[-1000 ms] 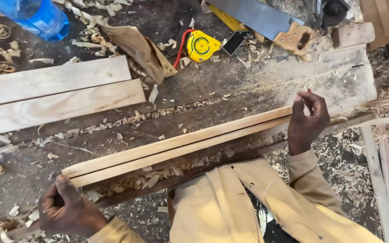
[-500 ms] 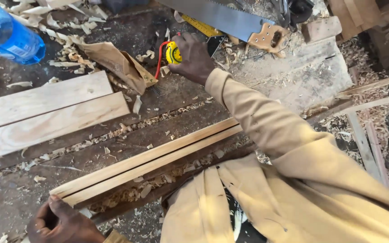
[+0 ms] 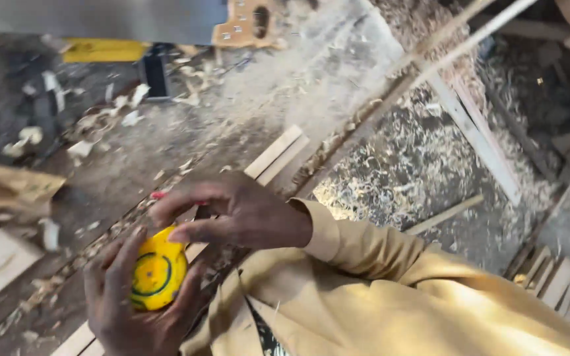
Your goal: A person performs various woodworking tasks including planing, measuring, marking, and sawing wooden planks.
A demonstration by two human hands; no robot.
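The desk is the biggest thing here, a grey worn top covered in shavings, running up and away from both hands. Off past the right hand, beyond the desk edge, the floor is thick with sawdust and has a few loose battens lying on it. Two pale strips lie side by side on the desk and pass right under the hands (only their far ends and a bit at the bottom corner show). A saw lies across the far end of the desk, well above the hands, wooden handle to the right.

Left hand is wrapped around a round yellow tape, fingers curled over its left side and thumb under the right, so that grip is closed on it. Right hand sits just above and touching the tape's top edge, fingers pinched near a small red bit sticking out; can't tell whether it really has hold of it, it's blurry.
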